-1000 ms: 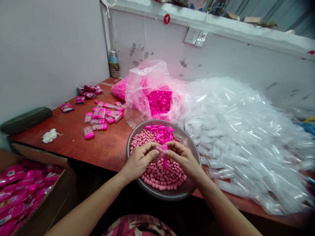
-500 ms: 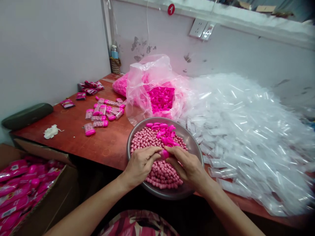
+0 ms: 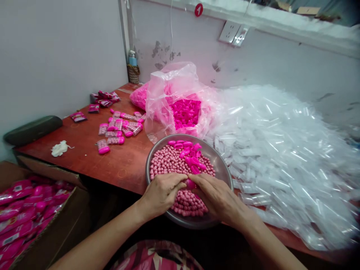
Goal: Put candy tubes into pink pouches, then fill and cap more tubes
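A steel bowl (image 3: 225,165) holds many small pink beads (image 3: 165,161), with several bright pink plastic caps (image 3: 194,152) lying on top at its back. Over the bowl my two hands meet. My left hand (image 3: 165,191) is closed in a pinch at one side of a pink plastic cap (image 3: 190,183). From the other side the fingers of my right hand (image 3: 215,193) close on that same cap. My fingers cover most of it, and whether a clear tube is joined to it is hidden.
Right of the bowl spreads a large heap of clear plastic tubes (image 3: 281,157). Behind stands an open plastic bag (image 3: 160,101) of pink caps. Bead-filled tubes (image 3: 115,140), a dark green case (image 3: 32,130) and crumpled tissue (image 3: 59,149) lie leftward. A carton (image 3: 60,221) holds pink packages.
My hands have moved slightly down and closer together around the pink cap. My right fingers now reach further over it. The view has shifted a little.
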Demonstrator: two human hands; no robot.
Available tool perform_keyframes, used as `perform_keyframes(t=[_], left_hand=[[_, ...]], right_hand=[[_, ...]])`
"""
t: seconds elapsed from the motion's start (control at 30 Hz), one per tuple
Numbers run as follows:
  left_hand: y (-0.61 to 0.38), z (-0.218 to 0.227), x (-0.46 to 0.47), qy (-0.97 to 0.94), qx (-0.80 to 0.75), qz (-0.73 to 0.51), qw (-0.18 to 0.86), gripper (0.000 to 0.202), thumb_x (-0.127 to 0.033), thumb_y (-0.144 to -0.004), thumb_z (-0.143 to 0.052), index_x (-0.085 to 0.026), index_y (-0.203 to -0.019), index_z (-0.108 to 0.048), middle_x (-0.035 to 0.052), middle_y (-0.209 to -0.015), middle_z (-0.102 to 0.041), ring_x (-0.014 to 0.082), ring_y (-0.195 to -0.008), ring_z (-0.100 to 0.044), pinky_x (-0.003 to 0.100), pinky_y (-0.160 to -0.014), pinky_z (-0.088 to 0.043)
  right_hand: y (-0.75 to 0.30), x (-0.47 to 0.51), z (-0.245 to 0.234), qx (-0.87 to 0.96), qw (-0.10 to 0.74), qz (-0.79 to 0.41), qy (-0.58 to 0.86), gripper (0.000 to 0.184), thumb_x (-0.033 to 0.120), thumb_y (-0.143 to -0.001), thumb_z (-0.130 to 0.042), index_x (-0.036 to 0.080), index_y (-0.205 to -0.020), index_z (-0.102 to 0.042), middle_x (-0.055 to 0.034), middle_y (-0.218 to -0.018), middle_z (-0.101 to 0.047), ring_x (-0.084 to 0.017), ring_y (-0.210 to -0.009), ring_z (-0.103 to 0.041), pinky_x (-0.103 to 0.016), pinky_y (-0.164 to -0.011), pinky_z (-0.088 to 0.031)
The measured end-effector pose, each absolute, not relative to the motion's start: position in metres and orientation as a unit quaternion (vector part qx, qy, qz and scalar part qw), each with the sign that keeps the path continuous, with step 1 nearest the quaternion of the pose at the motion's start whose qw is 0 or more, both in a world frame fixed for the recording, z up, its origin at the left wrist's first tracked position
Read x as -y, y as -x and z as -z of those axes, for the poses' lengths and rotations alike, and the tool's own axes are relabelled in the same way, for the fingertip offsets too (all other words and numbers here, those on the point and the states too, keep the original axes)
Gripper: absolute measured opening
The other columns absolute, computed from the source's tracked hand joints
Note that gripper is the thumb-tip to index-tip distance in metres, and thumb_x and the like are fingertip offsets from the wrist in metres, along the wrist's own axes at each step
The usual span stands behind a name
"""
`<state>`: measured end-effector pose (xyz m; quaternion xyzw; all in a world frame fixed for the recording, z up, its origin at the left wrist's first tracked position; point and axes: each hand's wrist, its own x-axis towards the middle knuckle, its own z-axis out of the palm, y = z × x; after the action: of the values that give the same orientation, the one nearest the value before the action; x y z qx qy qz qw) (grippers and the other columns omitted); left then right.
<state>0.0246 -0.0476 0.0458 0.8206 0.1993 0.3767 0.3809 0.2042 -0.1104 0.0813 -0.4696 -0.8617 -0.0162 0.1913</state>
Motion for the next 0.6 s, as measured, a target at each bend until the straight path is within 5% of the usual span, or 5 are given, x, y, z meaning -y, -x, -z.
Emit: perform_keyframes(t=[0.2,0.37,0.6], left_hand=[[-0.025,-0.050,0.046,-0.779,-0.263,-0.394,0.411,0.024,-0.017,-0.086,-0.045,-0.019,-0.104,-0.060,0.0045,-0.095,-0.066,0.0161,-0.086,-0.061,0.027,-0.080,-0.046],[-0.029,-0.058,0.034,-0.594,-0.308,-0.430,0.606,0.024,-0.026,-0.085,-0.046,-0.017,-0.104,-0.059,0.0045,-0.097,-0.064,0.0167,-0.085,-0.060,0.025,-0.072,-0.049],[-0.026,-0.056,0.030,-0.605,-0.290,-0.450,0.589,0.022,-0.022,-0.083,-0.051,-0.018,-0.101,-0.063,0.0027,-0.096,-0.065,0.0156,-0.090,-0.058,0.023,-0.080,-0.045]], right_hand=[[-0.200,0.097,-0.071,0.802,0.335,-0.064,0.490,0.030,0.015,-0.084,-0.049,0.017,-0.114,-0.053,-0.0103,-0.096,-0.064,-0.020,-0.088,-0.061,-0.034,-0.076,-0.051],[-0.201,0.088,-0.075,0.582,0.495,-0.374,0.525,0.030,0.027,-0.079,-0.061,0.026,-0.109,-0.059,-0.0038,-0.105,-0.063,-0.018,-0.091,-0.060,-0.030,-0.077,-0.050],[-0.201,0.091,-0.070,0.340,0.616,-0.554,0.445,0.019,0.028,-0.068,-0.072,0.020,-0.084,-0.065,0.0003,-0.070,-0.061,-0.010,-0.061,-0.056,-0.020,-0.058,-0.047]])
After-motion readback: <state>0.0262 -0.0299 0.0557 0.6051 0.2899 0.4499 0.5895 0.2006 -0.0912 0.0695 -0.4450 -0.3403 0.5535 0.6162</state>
